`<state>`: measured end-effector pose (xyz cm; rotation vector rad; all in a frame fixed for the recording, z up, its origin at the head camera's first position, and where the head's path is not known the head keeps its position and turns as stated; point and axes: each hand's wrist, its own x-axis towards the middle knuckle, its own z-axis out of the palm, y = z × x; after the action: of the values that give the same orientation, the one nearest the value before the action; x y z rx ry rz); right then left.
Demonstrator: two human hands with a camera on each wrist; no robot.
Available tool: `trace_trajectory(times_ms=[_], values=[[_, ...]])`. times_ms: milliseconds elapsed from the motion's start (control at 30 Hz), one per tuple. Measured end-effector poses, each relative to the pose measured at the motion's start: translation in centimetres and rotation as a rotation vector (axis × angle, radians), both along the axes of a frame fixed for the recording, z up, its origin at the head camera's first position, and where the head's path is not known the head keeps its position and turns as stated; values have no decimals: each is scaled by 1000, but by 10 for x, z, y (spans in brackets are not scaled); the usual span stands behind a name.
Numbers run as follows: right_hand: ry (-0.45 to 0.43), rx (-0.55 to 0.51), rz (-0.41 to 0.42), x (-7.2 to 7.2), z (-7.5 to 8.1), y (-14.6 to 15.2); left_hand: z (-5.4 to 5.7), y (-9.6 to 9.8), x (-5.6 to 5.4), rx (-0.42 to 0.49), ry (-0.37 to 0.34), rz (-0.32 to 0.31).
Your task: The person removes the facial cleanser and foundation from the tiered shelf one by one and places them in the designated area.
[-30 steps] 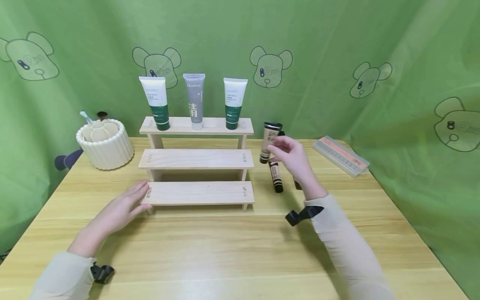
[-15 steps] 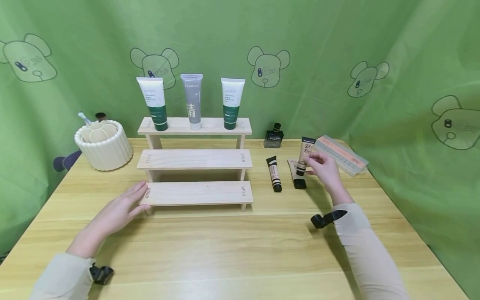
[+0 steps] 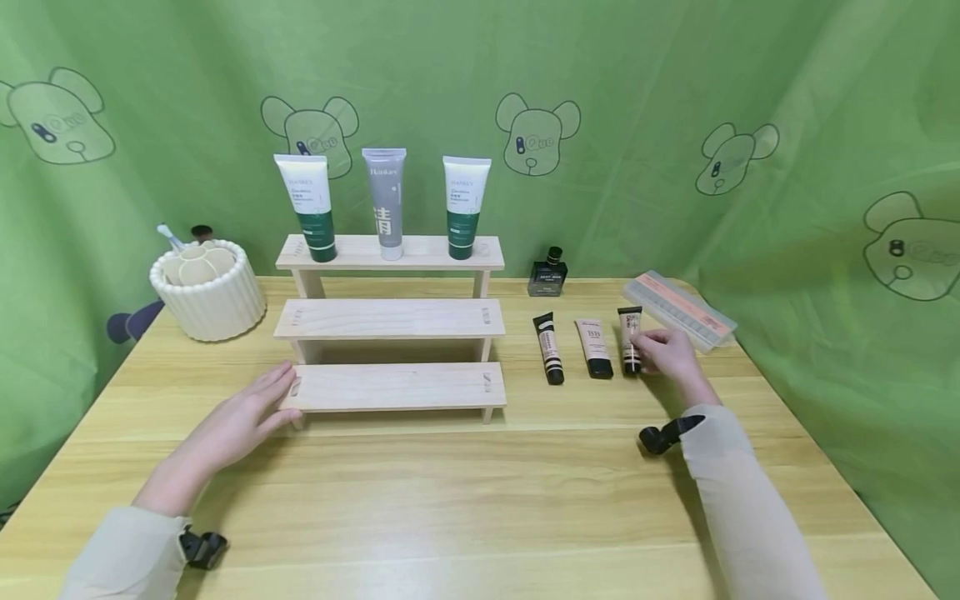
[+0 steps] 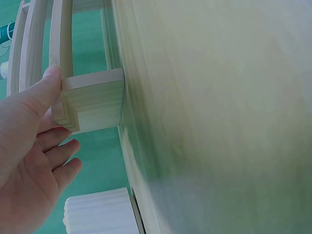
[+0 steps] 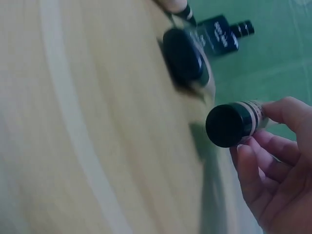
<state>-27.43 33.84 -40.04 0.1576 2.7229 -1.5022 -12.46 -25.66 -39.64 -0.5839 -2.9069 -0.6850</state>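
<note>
My right hand (image 3: 670,357) pinches a small beige cosmetic tube (image 3: 628,325) with a black cap; in the right wrist view its round cap (image 5: 225,126) faces the camera. Left of it on the table lie a pale BB cream tube (image 3: 593,342) and a striped black-and-beige tube (image 3: 548,346). My left hand (image 3: 243,417) holds the left end of the lowest step of a three-step wooden rack (image 3: 397,387), thumb at the front edge, as the left wrist view also shows. On the top step stand two white-and-green tubes (image 3: 462,208) and a grey tube (image 3: 386,204).
A dark perfume bottle (image 3: 547,275) stands behind the small tubes. Flat clear cases with an orange label (image 3: 678,310) lie at the back right. A white ribbed pot (image 3: 213,300) with brushes stands at the back left. A green curtain (image 3: 630,125) hangs behind the table.
My right hand has carried the beige tube rightward from beside the rack and lowered it to the right of the BB cream tube. The left hand stays on the rack.
</note>
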Motion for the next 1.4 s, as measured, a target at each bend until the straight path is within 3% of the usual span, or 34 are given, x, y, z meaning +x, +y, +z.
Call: trace_trajectory(times_ms=[433, 767, 1400], values=[[-122, 97, 24, -13, -11, 22, 0, 0, 0, 3, -14, 2], [-153, 124, 8, -20, -10, 22, 0, 0, 0, -3, -22, 4], [-155, 113, 21, -18, -3, 28, -1, -1, -1, -14, -9, 2]])
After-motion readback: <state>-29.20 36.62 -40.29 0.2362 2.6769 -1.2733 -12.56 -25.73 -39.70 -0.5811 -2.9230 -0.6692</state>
